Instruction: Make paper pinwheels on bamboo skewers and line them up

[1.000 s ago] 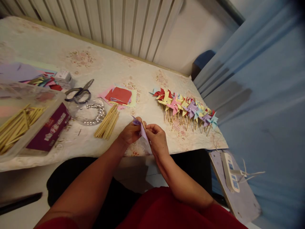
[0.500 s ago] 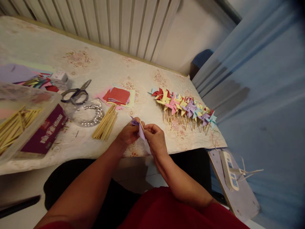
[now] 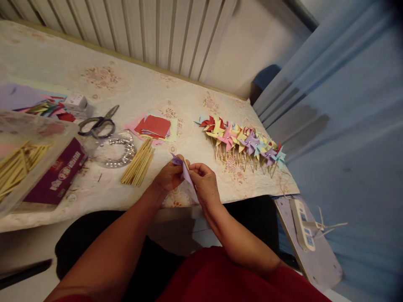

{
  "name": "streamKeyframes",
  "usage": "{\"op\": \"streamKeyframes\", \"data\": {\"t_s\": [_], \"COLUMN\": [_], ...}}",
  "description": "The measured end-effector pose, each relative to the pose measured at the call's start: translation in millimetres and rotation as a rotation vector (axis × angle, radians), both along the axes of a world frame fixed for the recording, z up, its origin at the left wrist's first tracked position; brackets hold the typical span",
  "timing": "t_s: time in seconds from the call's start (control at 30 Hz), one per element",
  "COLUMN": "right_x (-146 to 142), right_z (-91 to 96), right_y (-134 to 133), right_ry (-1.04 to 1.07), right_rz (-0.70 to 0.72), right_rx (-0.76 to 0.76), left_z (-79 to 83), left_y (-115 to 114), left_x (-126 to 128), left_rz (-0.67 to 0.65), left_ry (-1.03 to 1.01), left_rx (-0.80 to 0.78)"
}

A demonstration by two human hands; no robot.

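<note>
Near the front edge of the table, my left hand is closed on a purple paper pinwheel, its fingers around the folded vanes. My right hand is closed on a thin wooden stick, held up against the pinwheel's back. Whether the two are joined cannot be seen behind the fingers. Left of my hands lies a bundle of wooden sticks. Beyond them is a stack of paper squares with red on top. Several finished pinwheels on sticks lie in a row to the right.
A clear round case of silver pins and dark-handled scissors lie left of the sticks. At far left stands a plastic box with more sticks. A power strip sits on a low stool at right.
My hands hold nearly the same pose, with the pinwheel and stick still between them. The whole view has shifted very slightly.
</note>
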State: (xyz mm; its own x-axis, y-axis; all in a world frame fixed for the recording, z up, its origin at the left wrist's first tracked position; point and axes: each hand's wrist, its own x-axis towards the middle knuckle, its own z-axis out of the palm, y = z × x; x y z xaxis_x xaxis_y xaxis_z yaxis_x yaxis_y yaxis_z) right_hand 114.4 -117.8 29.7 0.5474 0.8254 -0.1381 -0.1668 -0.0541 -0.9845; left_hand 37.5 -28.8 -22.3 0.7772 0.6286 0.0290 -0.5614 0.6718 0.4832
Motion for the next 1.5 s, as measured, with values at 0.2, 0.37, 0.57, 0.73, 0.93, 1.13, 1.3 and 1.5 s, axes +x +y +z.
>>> {"op": "streamKeyframes", "data": {"t_s": [0.2,0.37,0.57,0.73,0.93,1.13,1.3,1.5], "right_x": [1.1,0.7,-1.5,-3.9,-4.6,-3.2,-2.3,-2.0], "right_z": [-0.8,-1.5,2.0,6.3,6.0,3.3,2.3,5.3], "right_y": [-0.6,-0.6,-0.5,-1.3,-1.4,-1.9,-2.6,-3.8], "right_ry": [-0.014,-0.062,-0.049,0.015,0.056,0.062,0.038,0.039], "right_rz": [0.003,0.006,0.000,-0.019,-0.010,-0.008,-0.003,0.007], "right_rx": [-0.022,-0.023,-0.016,-0.030,-0.006,-0.006,-0.023,-0.030], "left_z": [1.2,-0.3,-2.4,-4.0,-4.9,-2.6,-2.9,-5.5], "left_y": [-0.1,0.0,0.5,1.4,2.0,1.4,1.1,1.9], "left_x": [-0.4,-0.7,-0.5,-1.1,-1.5,-0.8,-0.6,-0.6], "left_rz": [-0.011,-0.013,-0.003,0.006,0.000,0.002,0.001,-0.015], "left_ry": [-0.005,-0.001,-0.019,-0.022,-0.013,-0.001,-0.001,-0.004], "left_rx": [0.006,0.001,-0.002,0.037,0.052,0.045,0.047,0.050]}}
